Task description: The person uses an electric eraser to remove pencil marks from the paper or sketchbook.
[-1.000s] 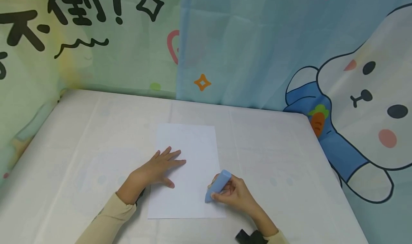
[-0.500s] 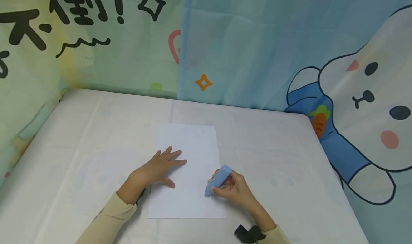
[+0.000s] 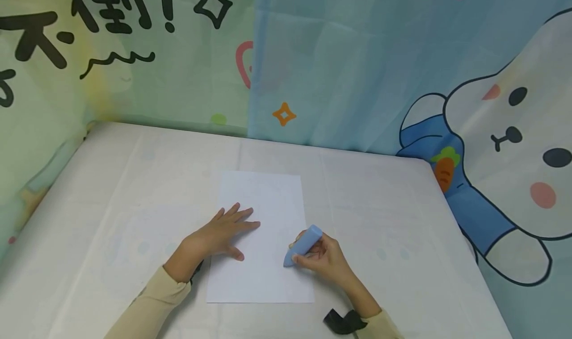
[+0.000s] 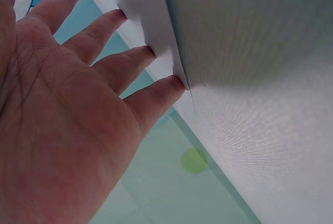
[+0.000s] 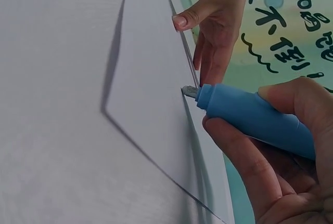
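Observation:
A white sheet of paper (image 3: 263, 215) lies flat on the white-covered table (image 3: 111, 195). My left hand (image 3: 223, 232) rests on the sheet's left edge with straight, spread fingers (image 4: 130, 68) pressing the paper (image 4: 145, 11) down. My right hand (image 3: 319, 259) grips a thick blue marker (image 3: 304, 245) near the sheet's right edge. The blue marker (image 5: 250, 117) is slanted, and its grey tip (image 5: 189, 91) touches the paper (image 5: 151, 89). In the right wrist view the left hand (image 5: 216, 21) shows beyond the tip.
Cartoon-printed curtains (image 3: 357, 66) hang close behind the table and along its left and right sides. A black wrist strap (image 3: 341, 321) sits on my right forearm. Bare tablecloth surrounds the paper on every side.
My right hand has slid the marker tip a little up the paper, away from me. The left hand has stayed in place on the sheet.

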Demonstrator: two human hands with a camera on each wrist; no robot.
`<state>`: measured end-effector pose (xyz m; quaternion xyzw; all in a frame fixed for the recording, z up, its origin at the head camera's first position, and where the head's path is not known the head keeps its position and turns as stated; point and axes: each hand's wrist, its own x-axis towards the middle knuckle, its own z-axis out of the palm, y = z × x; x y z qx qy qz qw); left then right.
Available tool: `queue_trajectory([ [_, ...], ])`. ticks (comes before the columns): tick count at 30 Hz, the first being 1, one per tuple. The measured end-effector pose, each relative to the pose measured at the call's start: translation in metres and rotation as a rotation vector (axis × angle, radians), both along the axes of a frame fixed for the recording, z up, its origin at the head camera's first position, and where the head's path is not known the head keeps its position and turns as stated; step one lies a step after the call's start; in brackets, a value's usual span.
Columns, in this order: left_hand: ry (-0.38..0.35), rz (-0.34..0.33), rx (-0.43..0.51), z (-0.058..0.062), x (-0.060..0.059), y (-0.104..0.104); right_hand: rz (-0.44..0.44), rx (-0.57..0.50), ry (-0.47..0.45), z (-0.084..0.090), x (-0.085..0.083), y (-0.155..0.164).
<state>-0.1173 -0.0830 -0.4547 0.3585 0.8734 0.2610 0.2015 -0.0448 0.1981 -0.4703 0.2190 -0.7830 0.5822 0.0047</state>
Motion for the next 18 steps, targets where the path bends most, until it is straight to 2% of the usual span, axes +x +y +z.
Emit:
queue_trajectory([
  [11,-0.007,0.002,-0.004,0.002,-0.001,0.0,-0.015,-0.013,0.039,-0.004,-0.006,0.0],
  [18,0.0,0.0,-0.006,0.001,-0.001,0.001,-0.026,-0.038,0.105,-0.002,-0.012,-0.002],
])
